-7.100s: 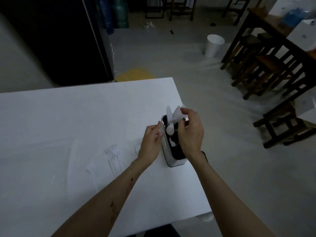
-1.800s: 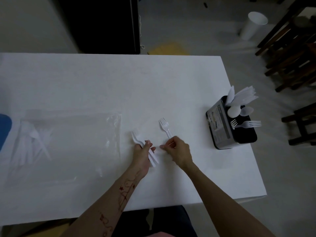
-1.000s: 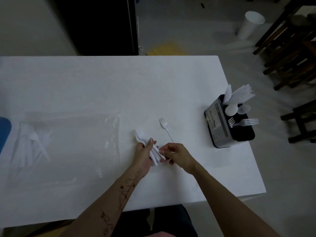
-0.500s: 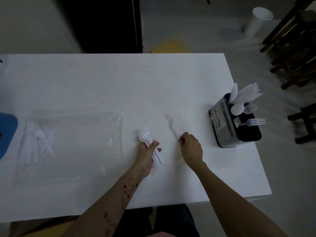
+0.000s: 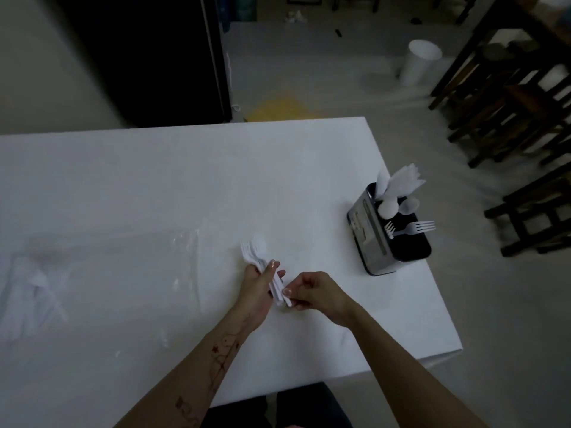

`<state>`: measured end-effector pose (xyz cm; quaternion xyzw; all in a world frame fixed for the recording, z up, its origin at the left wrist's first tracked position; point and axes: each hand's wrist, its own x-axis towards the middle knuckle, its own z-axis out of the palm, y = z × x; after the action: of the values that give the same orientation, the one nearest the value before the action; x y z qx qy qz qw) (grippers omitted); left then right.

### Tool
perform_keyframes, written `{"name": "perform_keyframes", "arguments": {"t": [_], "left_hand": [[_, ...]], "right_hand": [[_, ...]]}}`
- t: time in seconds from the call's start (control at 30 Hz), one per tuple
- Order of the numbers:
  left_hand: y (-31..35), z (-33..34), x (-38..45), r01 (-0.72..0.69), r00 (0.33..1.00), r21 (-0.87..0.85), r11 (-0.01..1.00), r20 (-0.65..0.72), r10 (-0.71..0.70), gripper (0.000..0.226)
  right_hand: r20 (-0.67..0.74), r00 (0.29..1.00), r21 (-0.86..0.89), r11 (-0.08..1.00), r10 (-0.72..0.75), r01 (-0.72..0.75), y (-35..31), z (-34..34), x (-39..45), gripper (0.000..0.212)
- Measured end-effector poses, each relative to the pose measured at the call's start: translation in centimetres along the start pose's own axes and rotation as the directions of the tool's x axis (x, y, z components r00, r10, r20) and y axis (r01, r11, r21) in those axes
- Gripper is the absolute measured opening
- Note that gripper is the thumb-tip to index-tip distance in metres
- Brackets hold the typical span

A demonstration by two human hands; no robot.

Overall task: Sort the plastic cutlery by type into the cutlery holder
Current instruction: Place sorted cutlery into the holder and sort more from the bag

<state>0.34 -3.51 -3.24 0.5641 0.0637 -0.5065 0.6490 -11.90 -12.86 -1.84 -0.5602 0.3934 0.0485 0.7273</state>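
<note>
The left hand (image 5: pixel 258 287) grips a bundle of white forks (image 5: pixel 256 251), heads pointing to 11 o'clock. The right hand (image 5: pixel 318 293) pinches the handle ends. The cutlery holder (image 5: pixel 375 242) stands at 2 o'clock on the table (image 5: pixel 185 180), well apart.

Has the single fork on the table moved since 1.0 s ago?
Yes. It no longer lies on the table; it seems to have joined the bundle in the left hand.
</note>
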Motion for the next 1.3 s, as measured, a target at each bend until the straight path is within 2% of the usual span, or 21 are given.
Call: {"name": "perform_keyframes", "arguments": {"t": [0.1, 0.17, 0.27, 0.4, 0.47, 0.57, 0.63, 0.8, 0.93, 1.0, 1.17, 1.3], "left_hand": [[0.7, 1.8, 0.0, -0.019, 1.000, 0.064, 0.998, 0.020, 0.018, 0.023], [1.6, 2.8, 0.3, -0.046, 0.998, 0.122, 0.991, 0.040, 0.042, 0.022], [3.1, 4.7, -0.2, -0.148, 0.976, 0.252, 0.956, 0.191, 0.101, 0.017], [4.9, 8.5, -1.9, -0.384, 0.883, 0.521, 0.763, 0.449, 0.137, 0.024], [5.5, 10.7, -2.4, -0.455, 0.846, 0.553, 0.698, 0.514, 0.144, 0.031], [5.9, 14.2, -2.4, -0.525, 0.807, 0.612, 0.592, 0.578, 0.118, 0.043], [5.6, 16.3, -2.1, -0.555, 0.784, 0.595, 0.581, 0.607, 0.127, 0.048], [4.0, 21.0, -1.4, -0.608, 0.723, 0.458, 0.649, 0.656, 0.214, 0.050], [2.7, 23.8, -0.9, -0.570, 0.743, 0.419, 0.707, 0.630, 0.225, 0.041], [2.2, 24.6, -0.3, -0.561, 0.767, 0.449, 0.695, 0.597, 0.234, 0.041], [1.3, 25.9, 0.3, -0.610, 0.762, 0.496, 0.618, 0.583, 0.283, 0.046], [0.1, 25.8, 1.0, -0.633, 0.770, 0.552, 0.543, 0.522, 0.368, 0.035]], "right_hand": [[-0.083, 0.996, -0.088, 0.996, -0.014, 0.007, -1.5, -1.5, -0.6, 0.024], [-0.182, 0.980, -0.188, 0.981, -0.084, 0.049, -2.9, -2.8, -1.2, 0.032], [-0.310, 0.918, -0.248, 0.953, -0.247, 0.173, -6.0, -5.1, -2.0, 0.036], [-0.252, 0.897, -0.233, 0.922, -0.364, 0.309, -10.5, -8.6, -3.2, 0.043], [-0.225, 0.883, -0.243, 0.902, -0.411, 0.358, -12.1, -10.4, -4.0, 0.034], [-0.257, 0.846, -0.262, 0.876, -0.468, 0.405, -13.6, -13.4, -5.1, 0.021], [-0.289, 0.825, -0.272, 0.868, -0.486, 0.416, -14.2, -15.1, -5.7, 0.017], [-0.364, 0.769, -0.270, 0.850, -0.526, 0.453, -15.3, -18.3, -6.4, 0.013], [-0.407, 0.710, -0.341, 0.817, -0.575, 0.465, -15.0, -20.3, -6.3, 0.011], [-0.396, 0.691, -0.384, 0.793, -0.604, 0.473, -14.7, -20.9, -6.4, 0.013], [-0.344, 0.728, -0.307, 0.804, -0.593, 0.509, -13.7, -22.1, -6.4, 0.021], [-0.297, 0.728, -0.340, 0.781, -0.617, 0.524, -13.3, -22.4, -6.7, 0.030]]}}
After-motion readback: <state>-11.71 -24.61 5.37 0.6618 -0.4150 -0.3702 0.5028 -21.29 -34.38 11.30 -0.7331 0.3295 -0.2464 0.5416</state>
